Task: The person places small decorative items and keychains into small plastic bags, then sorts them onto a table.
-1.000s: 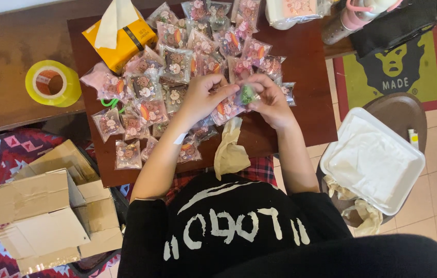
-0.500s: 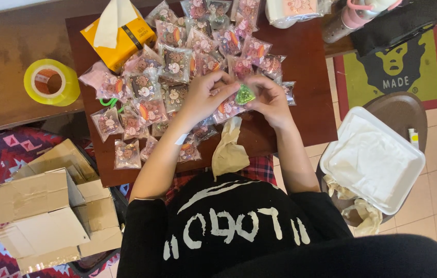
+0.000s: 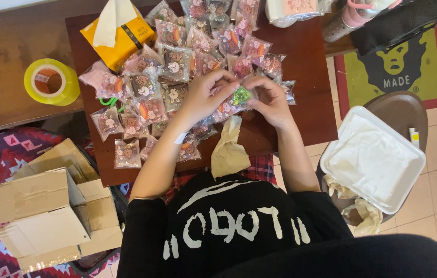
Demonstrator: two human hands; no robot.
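Both hands have drawn closer together since the earlier frame, and the small clear packet with a green trinket now sits pinched between them. Left hand and right hand each grip one edge of it with curled fingers. Patterned clear gift packets spread out beyond and left of the hands across the dark wooden table, a crumpled beige bag lies just below the wrists, and a yellow tape roll sits well off to the left.

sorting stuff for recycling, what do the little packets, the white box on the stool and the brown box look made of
Little packets: clear glossy plastic film, judging by the glints. White box: matte white foam, probably, with soft rounded edges. Brown box: plain corrugated cardboard, dull brown with creased flaps.
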